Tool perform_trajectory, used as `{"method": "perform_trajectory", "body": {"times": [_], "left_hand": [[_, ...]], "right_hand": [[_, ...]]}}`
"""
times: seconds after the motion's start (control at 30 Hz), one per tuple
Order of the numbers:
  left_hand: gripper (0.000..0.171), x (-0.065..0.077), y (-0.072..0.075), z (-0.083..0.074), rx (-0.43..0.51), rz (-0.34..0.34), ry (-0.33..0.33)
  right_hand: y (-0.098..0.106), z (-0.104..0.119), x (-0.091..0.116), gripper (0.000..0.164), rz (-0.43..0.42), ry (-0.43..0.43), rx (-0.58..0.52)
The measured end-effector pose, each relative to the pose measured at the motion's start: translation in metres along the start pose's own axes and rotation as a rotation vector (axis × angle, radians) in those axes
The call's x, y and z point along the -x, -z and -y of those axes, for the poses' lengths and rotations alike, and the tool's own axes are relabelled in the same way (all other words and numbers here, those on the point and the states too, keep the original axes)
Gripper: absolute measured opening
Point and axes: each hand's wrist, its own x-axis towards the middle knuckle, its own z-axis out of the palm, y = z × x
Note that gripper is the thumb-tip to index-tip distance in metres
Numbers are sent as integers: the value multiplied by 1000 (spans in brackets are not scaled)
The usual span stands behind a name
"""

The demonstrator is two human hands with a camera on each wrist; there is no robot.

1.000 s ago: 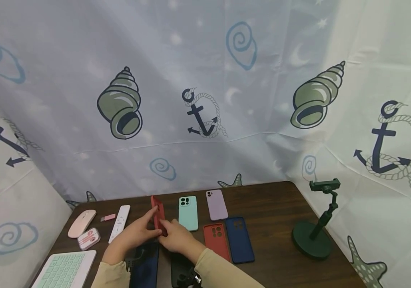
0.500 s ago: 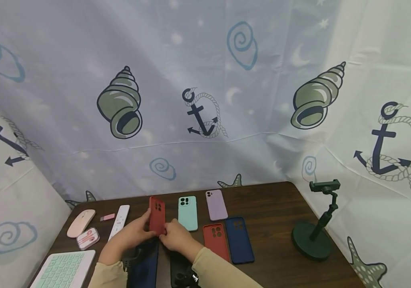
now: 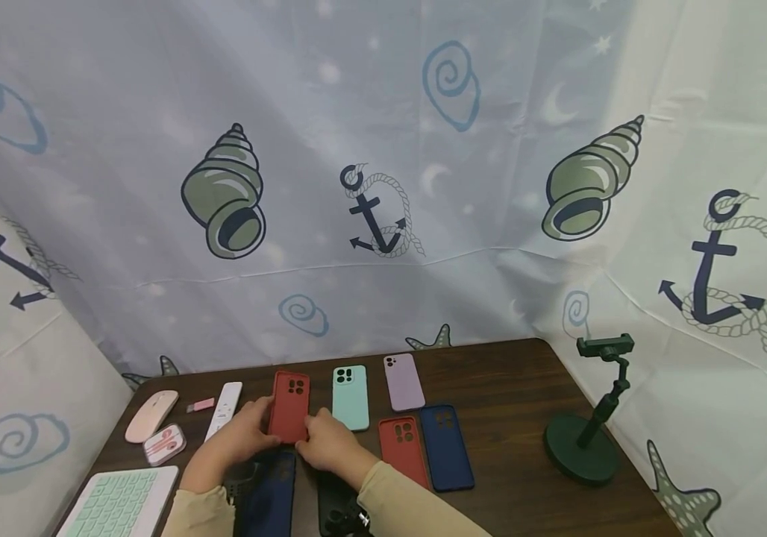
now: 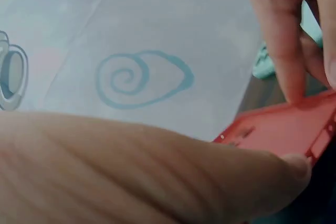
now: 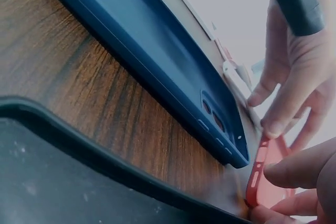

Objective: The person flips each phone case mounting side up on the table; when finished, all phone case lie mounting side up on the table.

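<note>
A red phone case (image 3: 289, 409) with camera cut-outs is held up between both hands above the near part of the table. My left hand (image 3: 236, 440) grips it along the left edge, the thumb lying on its near edge in the left wrist view. With thumb and fingers my right hand (image 3: 336, 451) pinches its lower right corner; the right wrist view shows this thumb on the inside of the case (image 5: 265, 174). Under the hands lie a navy phone case (image 3: 272, 496) and a black phone case (image 3: 333, 496), both partly covered by arms and wrist gear.
Mint (image 3: 351, 399), lilac (image 3: 404, 382), second red (image 3: 402, 447) and blue (image 3: 447, 447) cases lie right of the hands. At left are a mouse (image 3: 151, 416), earphone box (image 3: 165, 445), USB stick (image 3: 201, 405), white remote (image 3: 224, 410) and keyboard (image 3: 115, 503). A green stand (image 3: 583, 447) occupies the right.
The red case has turned from nearly edge-on to showing its back with the cut-outs, and its top has dipped slightly. Both hands keep hold, the left shifting slightly left and down.
</note>
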Motion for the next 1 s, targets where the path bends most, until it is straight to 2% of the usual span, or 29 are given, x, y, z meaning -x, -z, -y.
{"method": "perform_trajectory", "body": {"times": [0.1,0.23,0.4,0.57,0.7,1.0], "left_hand": [[71,-4,-7,9,-71,-26,24],[65,-7,-14,16,-76,-25,39],[65,-4,-13,13,-110,-24,60],[67,1,-5,0,-130,-48,79],[59,5,-1,-12,-102,-65,55],[57,2,-4,-40,-15,-66,8]], "right_hand": [[-1,0,0,31,9,-9,-31],[-3,1,0,37,12,-11,-71],[-1,-1,0,29,-11,3,-86],[6,-3,2,30,-45,64,-129],[12,-6,6,32,-59,91,-199],[20,-32,21,31,-144,39,-336]]}}
